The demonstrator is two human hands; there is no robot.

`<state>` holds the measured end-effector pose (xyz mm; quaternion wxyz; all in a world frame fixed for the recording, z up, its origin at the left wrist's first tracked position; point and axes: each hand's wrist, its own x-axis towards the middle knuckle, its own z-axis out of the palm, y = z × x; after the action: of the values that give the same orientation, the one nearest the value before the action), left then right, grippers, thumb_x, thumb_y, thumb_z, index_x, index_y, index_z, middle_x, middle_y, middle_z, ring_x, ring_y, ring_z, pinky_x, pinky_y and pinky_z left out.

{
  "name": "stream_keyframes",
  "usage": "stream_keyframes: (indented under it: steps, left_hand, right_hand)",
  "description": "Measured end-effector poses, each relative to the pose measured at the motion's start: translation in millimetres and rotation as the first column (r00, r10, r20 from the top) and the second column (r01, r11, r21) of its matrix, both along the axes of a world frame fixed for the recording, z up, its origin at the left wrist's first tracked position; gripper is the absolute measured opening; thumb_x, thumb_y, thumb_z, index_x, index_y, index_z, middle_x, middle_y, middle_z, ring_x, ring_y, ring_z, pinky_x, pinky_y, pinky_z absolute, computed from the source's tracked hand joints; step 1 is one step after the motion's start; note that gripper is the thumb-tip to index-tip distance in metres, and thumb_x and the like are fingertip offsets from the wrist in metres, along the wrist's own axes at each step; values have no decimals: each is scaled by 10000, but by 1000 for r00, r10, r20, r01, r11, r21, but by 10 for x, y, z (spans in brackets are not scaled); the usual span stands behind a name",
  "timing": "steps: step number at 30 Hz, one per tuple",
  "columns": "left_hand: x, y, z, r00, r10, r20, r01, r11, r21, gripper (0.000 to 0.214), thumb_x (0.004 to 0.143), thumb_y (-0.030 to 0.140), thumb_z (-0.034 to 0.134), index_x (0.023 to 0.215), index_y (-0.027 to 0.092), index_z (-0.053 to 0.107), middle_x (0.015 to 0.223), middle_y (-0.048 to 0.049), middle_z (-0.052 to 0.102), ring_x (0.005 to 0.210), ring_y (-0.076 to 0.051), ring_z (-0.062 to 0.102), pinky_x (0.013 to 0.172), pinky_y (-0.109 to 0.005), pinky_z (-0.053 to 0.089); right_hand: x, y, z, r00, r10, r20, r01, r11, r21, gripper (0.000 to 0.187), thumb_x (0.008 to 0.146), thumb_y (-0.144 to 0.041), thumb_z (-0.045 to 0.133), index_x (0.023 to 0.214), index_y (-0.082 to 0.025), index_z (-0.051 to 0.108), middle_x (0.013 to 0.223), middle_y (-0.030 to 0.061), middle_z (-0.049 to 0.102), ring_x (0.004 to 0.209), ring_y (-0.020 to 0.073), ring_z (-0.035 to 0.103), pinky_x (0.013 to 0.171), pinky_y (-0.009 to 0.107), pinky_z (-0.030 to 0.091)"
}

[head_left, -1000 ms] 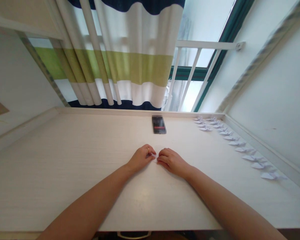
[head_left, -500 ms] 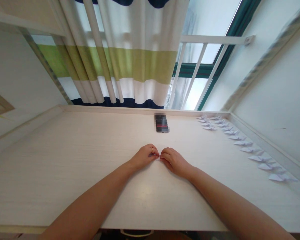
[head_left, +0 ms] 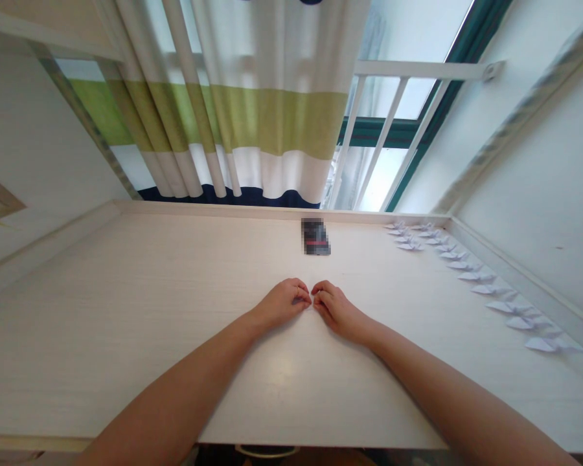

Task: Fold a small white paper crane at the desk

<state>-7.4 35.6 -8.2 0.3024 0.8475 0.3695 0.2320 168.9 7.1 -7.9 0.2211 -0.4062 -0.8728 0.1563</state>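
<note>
My left hand (head_left: 285,303) and my right hand (head_left: 340,313) meet over the middle of the table, fingertips almost touching. Between them shows a sliver of small white paper (head_left: 310,309), mostly hidden by the fingers. The left fingers are curled and pinch its left side; a ring is on one of them. The right thumb and forefinger close on its other side. How the paper is folded is too small to tell.
Several folded white paper cranes (head_left: 475,277) line the table's right side, with a few more at the back right corner. A dark blurred-out object (head_left: 315,237) lies near the back edge of the pale table (head_left: 126,304). Behind hang striped curtains (head_left: 282,123) and a white railing (head_left: 418,70).
The right hand's fingers have shifted slightly, with the forefinger lifted a little and a small gap opening above the thumb. The left hand has barely moved. The view has tilted slightly.
</note>
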Motion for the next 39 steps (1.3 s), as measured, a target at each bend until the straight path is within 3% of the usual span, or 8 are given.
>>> stream_keyframes:
  steps: [8, 16, 26, 39]
  left_hand:
    - [-5, -1, -17, 995, 58, 83, -46, 990, -136, 123, 678, 246, 587, 713, 179, 683, 894, -33, 600, 839, -146, 561, 809, -260, 416]
    - [13, -1, -27, 985, 116, 124, -82, 965, -250, 94, 640, 236, 627, 679, 164, 672, 881, -37, 599, 808, -143, 569, 788, -266, 429]
    - [45, -8, -17, 983, 149, 111, -114, 955, -272, 39, 629, 178, 622, 634, 151, 649, 857, -41, 598, 778, -138, 561, 763, -271, 434]
    - [67, -11, 3, 978, 177, 115, -139, 951, -277, 33, 587, 146, 632, 577, 150, 601, 812, -32, 586, 769, -139, 546, 747, -274, 427]
  right_hand:
    - [-5, 0, 26, 998, -13, -58, 9, 998, -54, 130, 804, -125, 419, 723, -159, 515, 944, 101, 509, 885, 172, 498, 815, 353, 424]
    - [-10, -3, 11, 996, -91, -9, 91, 994, -54, 102, 771, -115, 454, 696, -153, 512, 940, 101, 515, 855, 175, 496, 778, 346, 414]
    - [-9, 5, 18, 982, -174, 66, 178, 983, -52, 77, 753, -116, 494, 689, -146, 524, 937, 92, 521, 861, 186, 463, 772, 353, 377]
    - [-48, 59, 76, 955, -270, 125, 292, 930, -223, 51, 720, -143, 565, 669, -152, 564, 980, 62, 541, 908, 191, 463, 788, 338, 336]
